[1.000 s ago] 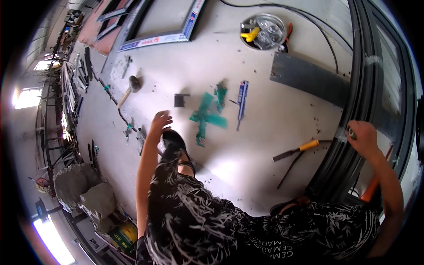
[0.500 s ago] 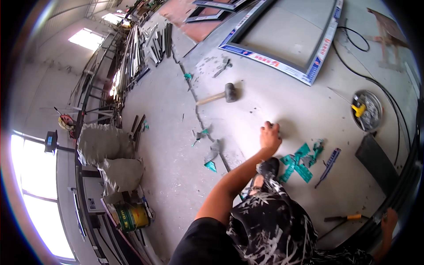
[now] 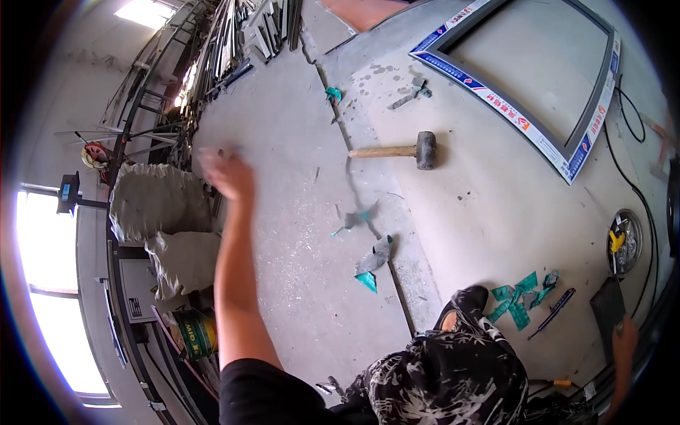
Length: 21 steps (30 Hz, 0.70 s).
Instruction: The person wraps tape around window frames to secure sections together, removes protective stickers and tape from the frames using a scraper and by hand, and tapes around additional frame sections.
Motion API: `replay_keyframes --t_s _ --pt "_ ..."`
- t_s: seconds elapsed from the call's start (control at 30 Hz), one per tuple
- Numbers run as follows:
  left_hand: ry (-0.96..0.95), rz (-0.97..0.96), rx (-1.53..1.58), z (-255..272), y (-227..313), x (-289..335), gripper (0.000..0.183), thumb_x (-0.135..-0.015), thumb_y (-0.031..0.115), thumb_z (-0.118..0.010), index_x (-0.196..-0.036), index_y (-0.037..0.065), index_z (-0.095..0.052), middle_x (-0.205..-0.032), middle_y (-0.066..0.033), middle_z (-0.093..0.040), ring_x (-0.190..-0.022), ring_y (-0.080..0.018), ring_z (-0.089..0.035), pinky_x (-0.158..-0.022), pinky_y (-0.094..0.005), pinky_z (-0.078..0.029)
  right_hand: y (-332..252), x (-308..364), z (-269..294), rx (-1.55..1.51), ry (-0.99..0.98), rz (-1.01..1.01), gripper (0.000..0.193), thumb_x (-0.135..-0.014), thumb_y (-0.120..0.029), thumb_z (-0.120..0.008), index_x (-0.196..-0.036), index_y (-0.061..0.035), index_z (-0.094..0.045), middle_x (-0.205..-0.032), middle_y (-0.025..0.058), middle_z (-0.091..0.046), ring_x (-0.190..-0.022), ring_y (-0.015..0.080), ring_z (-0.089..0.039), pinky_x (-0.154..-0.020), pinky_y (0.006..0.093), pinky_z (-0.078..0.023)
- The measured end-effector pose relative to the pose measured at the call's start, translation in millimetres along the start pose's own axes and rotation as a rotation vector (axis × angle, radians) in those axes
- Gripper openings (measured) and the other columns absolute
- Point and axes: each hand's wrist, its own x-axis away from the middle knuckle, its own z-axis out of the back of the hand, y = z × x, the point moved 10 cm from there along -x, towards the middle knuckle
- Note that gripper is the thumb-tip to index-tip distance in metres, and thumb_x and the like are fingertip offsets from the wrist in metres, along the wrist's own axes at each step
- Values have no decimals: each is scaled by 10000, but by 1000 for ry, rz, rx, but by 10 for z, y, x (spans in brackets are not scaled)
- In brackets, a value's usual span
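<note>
Stretched out to the left, my left hand (image 3: pixel 228 173) is raised beside the pale sacks (image 3: pixel 159 202). Motion smears its fingers, so a hold cannot be made out. My right hand (image 3: pixel 625 340) is low at the right rim, beside a dark flat plate (image 3: pixel 608 312) and dark long profiles. Its fingers are closed around something small that I cannot make out. A mallet (image 3: pixel 386 151) with a wooden handle and dark head lies on the floor between my hands. Crumpled green tape strips (image 3: pixel 520 297) lie by my shoe, with a narrow blue strip (image 3: pixel 552 313) next to them.
A grey frame (image 3: pixel 496 99) with blue-and-white film lies at the upper right. Below it a round metal bowl (image 3: pixel 624 242) holds small parts and a yellow-handled tool; a black cable (image 3: pixel 632 185) runs past. Metal bars (image 3: pixel 269 32) and a green-yellow bucket (image 3: pixel 195 333) stand left.
My left hand has swung from the floor near my shoe far to the left. The view has shifted left, and my right hand stays at the right rim.
</note>
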Motion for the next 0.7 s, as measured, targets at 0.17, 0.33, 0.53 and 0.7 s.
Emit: replay_keyframes --t_s 0.17,0.33,0.53,0.7 --pt "230 63 821 804 -283 -706 499 -853 298 -669 -1259 42 -533 -1265 -153 -551 -1196 -333 -506 -996 -422 -424 -1623 -970 83 -247 -65 175 425 -722 -187 -739 -1106 -38 -635 -1066 159 -667 -1000 364 -628 -878 432 -505" --pt "-156 -526 1564 2820 2059 300 485 -819 191 -703 -1242 23 -537 -1225 -175 -561 -1150 -355 -523 -979 -442 -434 -2980 -874 328 -145 -227 598 286 -708 -247 -729 -911 -132 -563 -784 83 -595 -744 306 -620 -638 450 -507" --pt "124 -917 1964 5385 3129 1126 637 -789 265 -754 -1307 2 -492 -1288 -179 -531 -1181 -362 -506 -1034 -430 -392 -2632 -438 485 -63 -357 332 243 -731 -254 -743 -883 -145 -588 -748 40 -582 -719 261 -612 -616 403 -487" --pt "-37 -1035 1647 6214 4015 1257 879 -766 532 -716 -1370 -33 -419 -1268 -201 -556 -1227 -326 -498 -1151 -426 -255 -2269 47 364 -231 -407 65 174 -769 -241 -681 -880 -139 -594 -764 65 -619 -742 293 -638 -600 445 -500"
